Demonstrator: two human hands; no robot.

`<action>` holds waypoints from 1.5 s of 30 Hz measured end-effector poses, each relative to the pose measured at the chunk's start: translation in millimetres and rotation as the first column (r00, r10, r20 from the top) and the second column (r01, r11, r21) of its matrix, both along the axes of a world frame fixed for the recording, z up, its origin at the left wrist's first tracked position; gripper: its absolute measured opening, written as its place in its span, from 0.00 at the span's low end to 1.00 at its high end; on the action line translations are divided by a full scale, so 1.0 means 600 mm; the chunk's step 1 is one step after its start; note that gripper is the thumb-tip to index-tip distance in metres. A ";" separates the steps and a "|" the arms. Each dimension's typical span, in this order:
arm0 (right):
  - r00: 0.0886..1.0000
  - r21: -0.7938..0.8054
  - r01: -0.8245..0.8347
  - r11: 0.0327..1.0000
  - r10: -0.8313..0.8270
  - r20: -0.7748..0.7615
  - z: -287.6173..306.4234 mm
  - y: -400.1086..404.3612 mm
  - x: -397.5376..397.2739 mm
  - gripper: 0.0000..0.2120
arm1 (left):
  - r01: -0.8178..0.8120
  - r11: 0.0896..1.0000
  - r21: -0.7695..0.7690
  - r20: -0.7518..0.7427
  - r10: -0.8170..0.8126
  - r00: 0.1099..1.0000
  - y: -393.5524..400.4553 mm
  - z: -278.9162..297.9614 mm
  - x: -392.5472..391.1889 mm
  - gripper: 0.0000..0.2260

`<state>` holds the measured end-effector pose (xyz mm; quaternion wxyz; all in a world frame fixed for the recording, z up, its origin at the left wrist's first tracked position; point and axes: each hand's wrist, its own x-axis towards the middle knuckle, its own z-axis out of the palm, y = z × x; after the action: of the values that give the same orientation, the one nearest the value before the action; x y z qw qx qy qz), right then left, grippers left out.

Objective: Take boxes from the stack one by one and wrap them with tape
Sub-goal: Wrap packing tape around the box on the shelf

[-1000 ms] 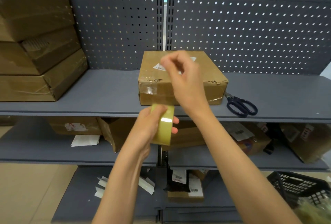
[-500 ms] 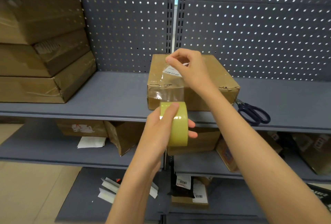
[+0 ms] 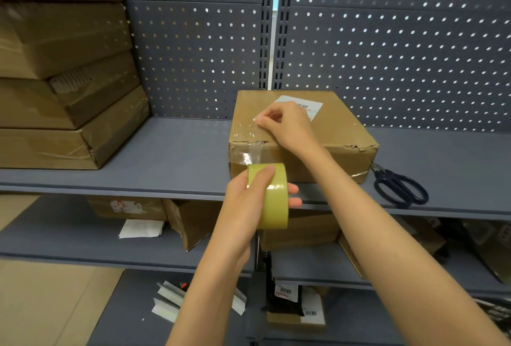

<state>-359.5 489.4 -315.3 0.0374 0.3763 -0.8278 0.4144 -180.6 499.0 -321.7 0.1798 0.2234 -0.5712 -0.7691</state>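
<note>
Box (image 3: pixel 340 135): brown cardboard, matt, torn at edges, w/ glossy clear tape patches. Tape roll (image 3: pixel 272 196): shiny yellowish plastic. Shelf (image 3: pixel 166 160): matt grey metal. Scissors (image 3: pixel 398 186): dark glossy handles.

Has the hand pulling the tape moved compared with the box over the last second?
Yes. The right hand has come down toward the cardboard box's top near its front edge, bringing the tape end down onto it; earlier it was raised higher above the box.
</note>
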 end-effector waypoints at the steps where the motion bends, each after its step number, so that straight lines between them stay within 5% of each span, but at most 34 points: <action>1: 0.999 0.044 0.017 0.999 -0.015 -0.039 -0.003 -0.003 -0.001 0.06 | -0.003 1.000 0.007 0.002 0.003 1.000 0.000 -0.001 -0.001 0.10; 7: 0.992 0.095 0.108 0.990 -0.101 -0.081 -0.009 -0.010 -0.005 0.16 | -0.028 0.999 0.016 0.006 0.028 1.000 -0.002 -0.007 -0.006 0.10; 10: 0.984 -0.039 0.125 0.991 -0.129 -0.124 -0.007 -0.004 0.003 0.06 | -0.037 0.999 0.021 -0.002 0.037 0.999 0.000 -0.007 -0.005 0.09; 13: 0.995 -0.161 -0.005 0.987 -0.011 -0.099 0.006 0.016 0.025 0.09 | -0.047 0.999 0.010 -0.002 0.047 0.999 0.001 -0.009 -0.005 0.08; 18: 0.949 0.281 -0.253 0.926 0.294 -0.116 0.007 0.049 0.056 0.18 | -0.058 0.998 -0.025 0.007 0.058 0.998 0.001 -0.015 -0.006 0.08; 23: 0.938 0.486 -0.230 0.843 0.325 -0.120 0.001 0.055 0.058 0.23 | -0.105 0.989 -0.107 -0.013 0.105 0.994 0.007 -0.030 -0.004 0.08; 29: 0.944 0.510 -0.218 0.832 0.312 -0.105 0.005 0.054 0.053 0.22 | -0.126 0.967 -0.220 0.024 0.135 0.991 0.007 -0.043 0.002 0.08; 45: 0.942 0.500 -0.145 0.854 0.273 -0.194 0.001 0.051 0.066 0.22 | -0.294 0.937 -0.187 0.045 0.307 0.951 0.026 -0.066 0.017 0.11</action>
<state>-319.7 520.1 -314.7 0.0049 0.5127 -0.8461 0.1459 -170.4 514.5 -361.2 0.2933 0.3194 -0.6031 -0.6695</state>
